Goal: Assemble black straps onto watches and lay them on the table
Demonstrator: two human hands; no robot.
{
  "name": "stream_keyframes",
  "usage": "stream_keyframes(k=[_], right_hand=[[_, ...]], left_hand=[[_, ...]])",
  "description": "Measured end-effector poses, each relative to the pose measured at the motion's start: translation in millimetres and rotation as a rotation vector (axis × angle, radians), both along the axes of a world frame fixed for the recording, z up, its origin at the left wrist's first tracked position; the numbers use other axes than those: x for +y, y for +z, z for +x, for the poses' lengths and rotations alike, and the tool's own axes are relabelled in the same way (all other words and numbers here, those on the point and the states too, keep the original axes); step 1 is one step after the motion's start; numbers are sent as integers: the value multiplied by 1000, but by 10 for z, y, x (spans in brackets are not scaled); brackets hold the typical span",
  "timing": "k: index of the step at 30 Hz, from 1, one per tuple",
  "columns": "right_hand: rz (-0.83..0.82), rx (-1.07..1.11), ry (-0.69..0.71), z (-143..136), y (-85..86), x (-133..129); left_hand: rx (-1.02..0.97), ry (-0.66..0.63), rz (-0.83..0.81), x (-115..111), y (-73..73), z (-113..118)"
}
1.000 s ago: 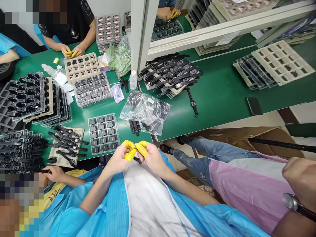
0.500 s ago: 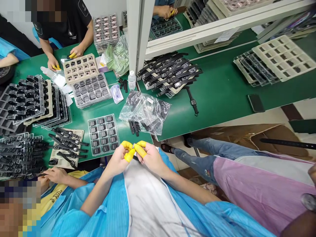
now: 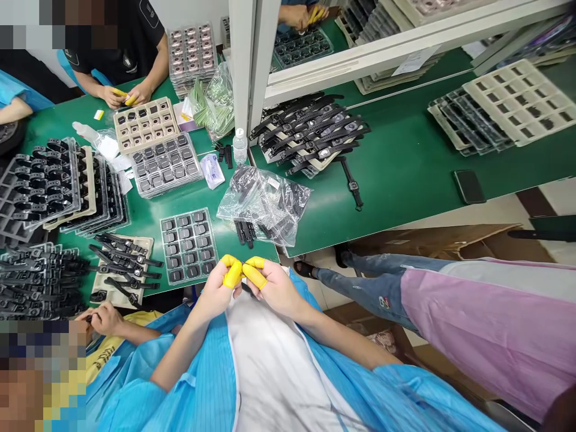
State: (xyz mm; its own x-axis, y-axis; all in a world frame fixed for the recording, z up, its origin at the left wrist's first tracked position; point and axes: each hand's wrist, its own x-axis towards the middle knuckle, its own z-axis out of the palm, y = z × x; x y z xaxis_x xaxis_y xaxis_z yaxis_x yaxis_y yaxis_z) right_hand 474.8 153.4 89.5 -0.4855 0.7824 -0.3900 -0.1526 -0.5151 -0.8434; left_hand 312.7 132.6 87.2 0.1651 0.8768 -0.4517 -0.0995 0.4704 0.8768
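My left hand (image 3: 224, 282) and my right hand (image 3: 266, 282) meet in front of my chest, just off the table's near edge. Yellow covers sheathe their thumbs and forefingers, which are pinched together fingertip to fingertip. Something small and dark shows between the tips, too hidden to name. Nearest to my hands on the table is a clear tray (image 3: 189, 245) of dark square pieces. Black straps (image 3: 245, 234) lie beside it, partly under a clear plastic bag (image 3: 270, 201).
Watches with straps are piled on a tray (image 3: 310, 135) behind the bag; one watch (image 3: 353, 186) lies apart. A phone (image 3: 468, 186) rests near the right edge. A bottle (image 3: 240, 146) stands by the white post. People are across, at left and at right.
My left thumb has shifted slightly against the small item, while my right hand has barely moved. Across the table, a person's hands have come together. The person at right has shifted.
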Motion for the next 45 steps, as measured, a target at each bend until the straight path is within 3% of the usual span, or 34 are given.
stream_keyframes(k=[6, 16, 31, 35, 40, 45], right_hand=[[-1, 50, 48, 9, 6, 32], [26, 47, 96, 30, 18, 103], [54, 13, 75, 38, 7, 76], [62, 26, 42, 32, -58, 79], [39, 34, -4, 5, -180, 51], [50, 20, 86, 44, -155, 34]], left_hand=[[-100, -14, -37, 57, 86, -26], [-234, 2, -135, 107, 66, -43], [-79, -96, -15, 62, 21, -110], [-1, -84, 44, 98, 16, -113], [164, -172, 136, 174, 59, -125], [2, -110, 98, 110, -11, -91]])
